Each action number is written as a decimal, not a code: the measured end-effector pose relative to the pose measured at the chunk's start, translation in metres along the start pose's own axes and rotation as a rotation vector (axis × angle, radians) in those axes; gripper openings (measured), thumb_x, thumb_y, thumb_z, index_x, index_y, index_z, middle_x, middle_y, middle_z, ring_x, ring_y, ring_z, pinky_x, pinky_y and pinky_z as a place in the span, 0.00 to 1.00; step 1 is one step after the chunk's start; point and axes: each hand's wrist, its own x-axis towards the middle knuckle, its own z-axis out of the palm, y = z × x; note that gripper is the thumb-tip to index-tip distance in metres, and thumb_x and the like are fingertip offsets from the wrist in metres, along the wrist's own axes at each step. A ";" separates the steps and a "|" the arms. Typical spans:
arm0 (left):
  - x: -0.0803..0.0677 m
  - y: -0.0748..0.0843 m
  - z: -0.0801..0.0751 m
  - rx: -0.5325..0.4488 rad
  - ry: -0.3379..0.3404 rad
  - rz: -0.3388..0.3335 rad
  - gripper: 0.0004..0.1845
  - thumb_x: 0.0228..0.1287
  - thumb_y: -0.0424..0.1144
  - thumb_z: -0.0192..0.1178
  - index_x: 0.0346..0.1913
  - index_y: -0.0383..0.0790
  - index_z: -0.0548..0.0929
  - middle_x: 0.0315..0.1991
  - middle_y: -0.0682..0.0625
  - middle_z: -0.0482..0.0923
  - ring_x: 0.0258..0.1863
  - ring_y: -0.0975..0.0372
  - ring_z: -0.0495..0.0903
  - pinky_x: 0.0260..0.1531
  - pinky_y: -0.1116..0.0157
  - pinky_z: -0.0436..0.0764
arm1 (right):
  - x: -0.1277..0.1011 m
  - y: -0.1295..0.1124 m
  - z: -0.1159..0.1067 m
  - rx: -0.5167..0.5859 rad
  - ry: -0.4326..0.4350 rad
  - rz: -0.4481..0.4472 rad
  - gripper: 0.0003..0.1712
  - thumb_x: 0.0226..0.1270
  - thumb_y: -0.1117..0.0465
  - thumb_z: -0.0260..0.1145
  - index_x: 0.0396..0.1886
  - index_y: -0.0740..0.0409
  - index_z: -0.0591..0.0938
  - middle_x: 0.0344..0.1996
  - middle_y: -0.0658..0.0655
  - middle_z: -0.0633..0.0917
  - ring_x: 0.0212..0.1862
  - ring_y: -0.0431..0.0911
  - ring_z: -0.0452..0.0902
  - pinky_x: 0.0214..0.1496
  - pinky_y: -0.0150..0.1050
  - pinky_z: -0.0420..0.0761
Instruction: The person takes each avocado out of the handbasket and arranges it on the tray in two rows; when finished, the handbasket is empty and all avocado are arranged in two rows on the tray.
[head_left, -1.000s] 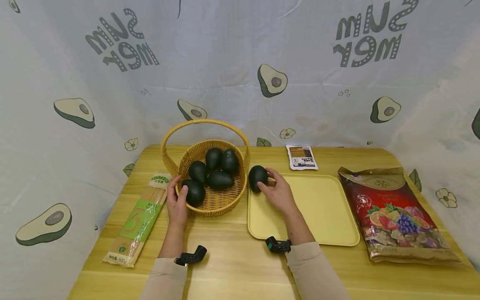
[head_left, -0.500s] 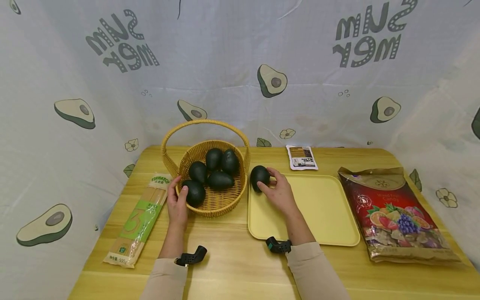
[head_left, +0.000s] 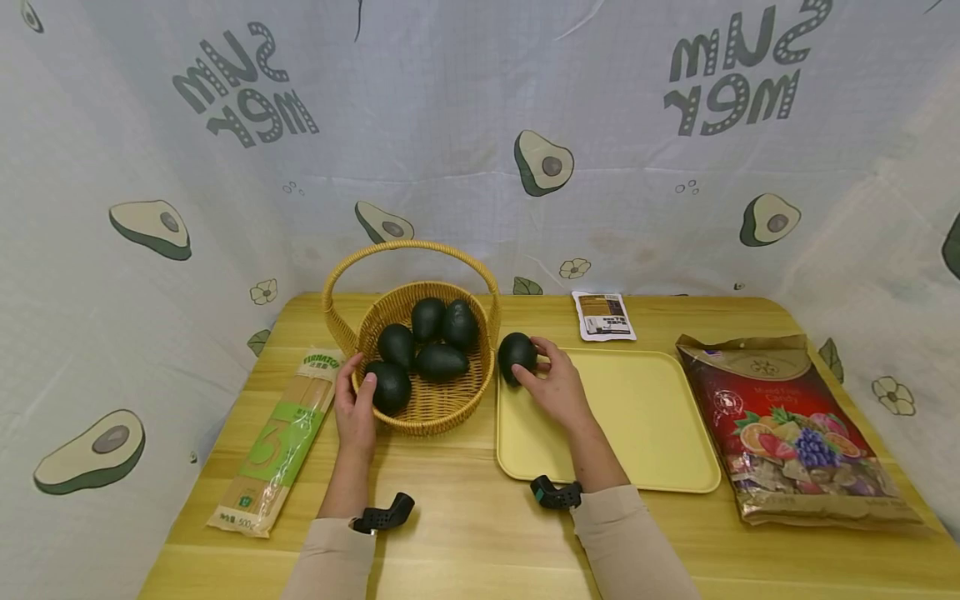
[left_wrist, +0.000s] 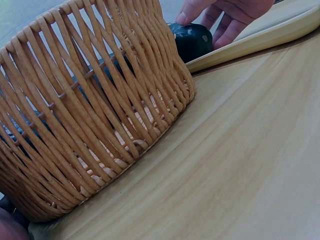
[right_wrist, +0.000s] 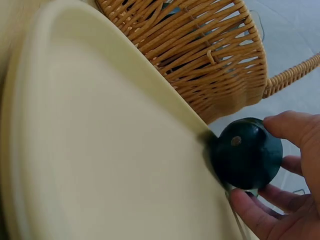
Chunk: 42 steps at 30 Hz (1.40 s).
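In the head view a yellow wicker basket (head_left: 431,427) with a tall arched handle holds several dark green avocados (head_left: 441,363). My left hand (head_left: 356,417) grips its left rim, the thumb over the edge beside the nearest avocado (head_left: 391,387). My right hand (head_left: 558,390) holds another avocado (head_left: 517,354) between thumb and fingers, above the back left corner of a pale yellow tray (head_left: 630,421). The right wrist view has this avocado (right_wrist: 247,155) close to the tray's rim (right_wrist: 165,82), with the basket (right_wrist: 200,55) just beyond.
Left of the basket lies a pack of noodles (head_left: 277,442). A large red and gold candy bag (head_left: 795,433) lies right of the tray, and a small white and brown pouch (head_left: 604,316) lies behind it. A patterned cloth (head_left: 450,108) hangs behind the wooden table (head_left: 457,533).
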 end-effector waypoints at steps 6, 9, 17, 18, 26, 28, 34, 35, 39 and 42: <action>0.000 -0.001 -0.001 0.004 0.002 0.003 0.25 0.77 0.36 0.49 0.72 0.33 0.66 0.78 0.48 0.58 0.81 0.60 0.49 0.73 0.60 0.59 | 0.000 0.000 -0.003 0.003 -0.001 0.013 0.40 0.69 0.52 0.70 0.77 0.54 0.66 0.71 0.66 0.71 0.66 0.62 0.76 0.62 0.57 0.78; 0.000 -0.002 -0.001 0.001 0.011 0.003 0.24 0.77 0.35 0.49 0.72 0.33 0.66 0.78 0.48 0.59 0.81 0.60 0.49 0.72 0.63 0.60 | 0.000 0.000 -0.004 -0.005 -0.003 0.018 0.41 0.69 0.52 0.70 0.78 0.54 0.65 0.71 0.66 0.69 0.67 0.62 0.75 0.63 0.58 0.78; -0.001 -0.001 -0.001 -0.012 0.018 0.007 0.24 0.77 0.35 0.50 0.72 0.33 0.67 0.78 0.46 0.58 0.81 0.57 0.50 0.68 0.70 0.62 | -0.006 -0.014 -0.009 0.028 0.029 -0.073 0.38 0.71 0.53 0.69 0.76 0.54 0.67 0.71 0.64 0.68 0.69 0.63 0.71 0.66 0.57 0.77; -0.002 -0.001 -0.001 -0.011 0.018 0.006 0.24 0.77 0.35 0.50 0.72 0.33 0.67 0.78 0.46 0.59 0.81 0.58 0.50 0.68 0.69 0.62 | -0.007 -0.018 -0.009 0.044 0.038 -0.096 0.37 0.71 0.54 0.69 0.76 0.54 0.68 0.71 0.64 0.68 0.68 0.63 0.71 0.66 0.56 0.77; -0.002 -0.002 -0.002 -0.007 0.024 0.012 0.24 0.78 0.35 0.49 0.72 0.34 0.67 0.78 0.46 0.59 0.81 0.58 0.50 0.65 0.75 0.63 | -0.025 -0.056 0.004 0.061 0.050 -0.323 0.30 0.68 0.60 0.72 0.68 0.56 0.76 0.63 0.65 0.76 0.61 0.59 0.78 0.62 0.56 0.80; -0.002 -0.003 -0.003 -0.007 0.023 0.013 0.24 0.78 0.35 0.49 0.72 0.33 0.66 0.77 0.46 0.59 0.80 0.58 0.51 0.64 0.77 0.63 | -0.029 -0.064 0.011 0.035 0.025 -0.385 0.28 0.67 0.61 0.72 0.66 0.57 0.77 0.61 0.65 0.78 0.59 0.60 0.79 0.61 0.56 0.81; -0.001 -0.003 -0.002 -0.027 0.018 0.014 0.25 0.76 0.34 0.51 0.72 0.32 0.66 0.77 0.45 0.59 0.80 0.57 0.51 0.64 0.75 0.63 | -0.032 -0.082 0.036 -0.119 -0.099 -0.454 0.27 0.67 0.56 0.73 0.64 0.54 0.80 0.60 0.57 0.79 0.62 0.56 0.77 0.63 0.55 0.79; -0.002 -0.003 -0.001 -0.033 0.017 0.011 0.25 0.76 0.34 0.52 0.72 0.33 0.66 0.77 0.46 0.59 0.80 0.58 0.51 0.65 0.75 0.63 | -0.031 -0.085 0.039 -0.157 -0.123 -0.457 0.27 0.67 0.55 0.73 0.65 0.54 0.80 0.61 0.56 0.79 0.63 0.55 0.77 0.64 0.55 0.79; -0.001 -0.002 -0.001 -0.055 0.010 0.011 0.26 0.73 0.33 0.54 0.72 0.33 0.67 0.76 0.47 0.60 0.78 0.58 0.54 0.64 0.75 0.64 | -0.020 -0.094 0.050 -0.282 -0.201 -0.458 0.28 0.69 0.52 0.71 0.66 0.52 0.79 0.65 0.55 0.78 0.66 0.54 0.76 0.67 0.53 0.77; 0.000 -0.001 0.000 -0.067 0.005 0.017 0.27 0.72 0.32 0.56 0.72 0.33 0.67 0.75 0.47 0.62 0.77 0.57 0.58 0.63 0.76 0.66 | -0.009 -0.101 0.054 -0.325 -0.231 -0.443 0.28 0.69 0.51 0.71 0.67 0.51 0.79 0.65 0.56 0.78 0.67 0.54 0.76 0.67 0.53 0.77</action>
